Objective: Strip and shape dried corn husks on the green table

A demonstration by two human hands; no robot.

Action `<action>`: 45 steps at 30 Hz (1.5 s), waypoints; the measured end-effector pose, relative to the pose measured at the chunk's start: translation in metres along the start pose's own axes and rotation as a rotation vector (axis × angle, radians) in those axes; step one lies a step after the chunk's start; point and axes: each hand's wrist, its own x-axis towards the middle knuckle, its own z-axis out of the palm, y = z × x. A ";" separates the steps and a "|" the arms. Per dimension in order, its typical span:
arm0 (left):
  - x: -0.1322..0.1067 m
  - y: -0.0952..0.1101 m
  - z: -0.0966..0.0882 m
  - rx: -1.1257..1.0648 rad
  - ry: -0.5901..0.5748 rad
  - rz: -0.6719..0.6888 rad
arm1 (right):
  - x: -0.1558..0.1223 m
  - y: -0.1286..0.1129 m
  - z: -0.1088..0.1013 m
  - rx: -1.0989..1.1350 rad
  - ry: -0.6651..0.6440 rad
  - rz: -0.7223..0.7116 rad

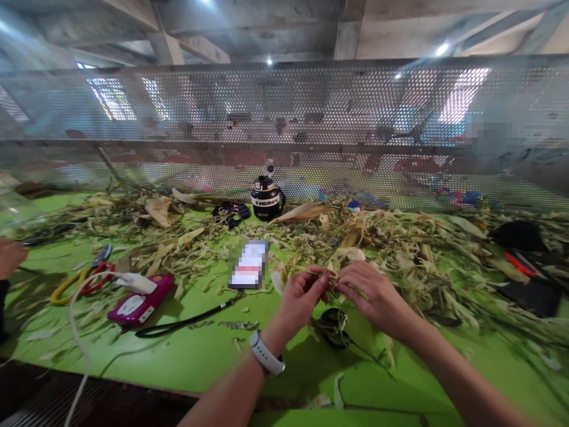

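My left hand [299, 299], with a pale watch band on the wrist, is closed, thumb and fingers pinching a thin pale corn husk strip [331, 274]. Close beside it, my right hand [371, 290] pinches the same small bit of husk; its fingertips nearly meet those of the left. The fingers partly hide the strip. Below the hands lies a dark round object [333, 328] with husk shreds on it and a thin dark cord or stem trailing right. A heap of dry corn husks [413, 243] spreads behind and to the right.
A phone [249, 264] lies left of my hands. Further left are a purple power bank [141, 301] with a white cable and scissors [71, 286]. A black ENERGY jug [265, 198] stands by the perforated metal screen [284, 107]. At the left edge shows another person's hand [11, 258].
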 end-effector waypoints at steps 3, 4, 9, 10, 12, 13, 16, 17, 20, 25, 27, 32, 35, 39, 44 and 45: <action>0.003 -0.004 -0.002 0.110 -0.008 0.055 | 0.000 -0.005 0.003 -0.038 -0.003 0.001; 0.003 -0.005 -0.003 0.131 -0.014 0.060 | 0.000 -0.007 0.003 -0.045 -0.009 -0.002; 0.003 -0.005 -0.006 0.176 -0.005 0.060 | 0.001 -0.014 0.003 -0.033 -0.035 -0.016; 0.002 -0.004 -0.005 0.172 0.006 0.063 | 0.001 -0.015 0.003 -0.019 -0.043 -0.013; 0.001 -0.002 -0.002 0.141 0.032 0.070 | 0.002 -0.015 0.003 0.011 -0.049 -0.011; 0.000 -0.001 -0.001 0.116 0.047 0.073 | 0.002 -0.015 0.004 0.023 -0.048 -0.014; 0.000 0.000 0.001 0.018 0.085 0.059 | 0.001 -0.013 0.006 0.043 -0.034 -0.021; 0.000 0.000 0.000 -0.014 0.093 0.043 | 0.001 -0.013 0.008 0.052 -0.027 -0.020; 0.001 0.001 -0.002 -0.067 0.065 -0.023 | -0.002 -0.010 0.012 0.103 -0.017 0.000; 0.002 0.007 -0.005 -0.047 0.110 -0.012 | -0.005 -0.010 0.014 0.055 0.143 0.077; 0.002 0.009 -0.006 -0.066 0.115 0.009 | -0.007 -0.010 0.013 -0.012 0.266 0.075; 0.004 0.008 -0.006 -0.302 0.149 0.016 | -0.011 -0.017 0.017 -0.123 0.301 0.049; 0.004 0.006 -0.004 -0.427 0.170 -0.029 | -0.008 -0.022 0.027 -0.052 0.131 0.130; 0.001 0.006 0.001 -0.447 0.094 -0.017 | -0.003 -0.023 0.042 0.241 -0.025 0.327; 0.000 0.008 0.001 -0.287 0.120 0.070 | -0.004 -0.024 0.050 0.469 -0.097 0.400; 0.001 0.008 0.000 -0.264 0.154 0.084 | -0.004 -0.025 0.050 0.456 -0.094 0.383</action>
